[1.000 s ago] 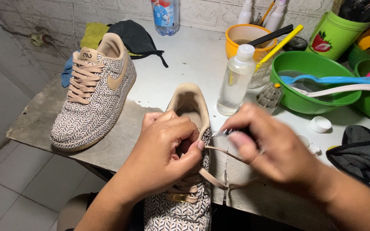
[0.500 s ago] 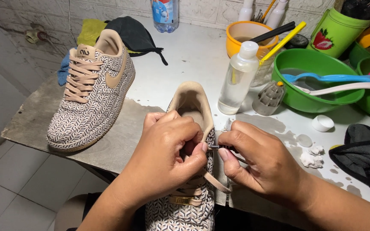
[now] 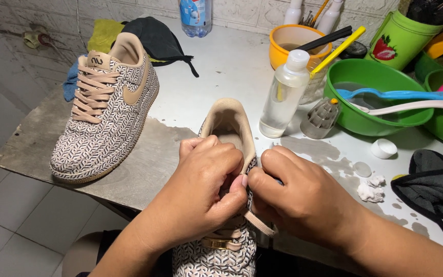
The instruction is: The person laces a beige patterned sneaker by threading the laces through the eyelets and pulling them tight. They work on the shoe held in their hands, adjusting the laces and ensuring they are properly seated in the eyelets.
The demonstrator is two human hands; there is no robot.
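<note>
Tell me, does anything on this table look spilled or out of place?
Yes. Wet patches darken the table around the clear bottle, and a loose white cap and crumpled white wads lie near the dark cloth. Both hands work the near shoe's lace.

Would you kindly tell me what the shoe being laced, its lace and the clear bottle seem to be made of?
Shoe: seemingly woven or printed fabric, matte, judging by the fine geometric pattern; the tan collar looks padded.
Lace: flat tan textile, bending limply below the hands.
Bottle: probably clear plastic with a white cap; liquid shows through it.
</note>
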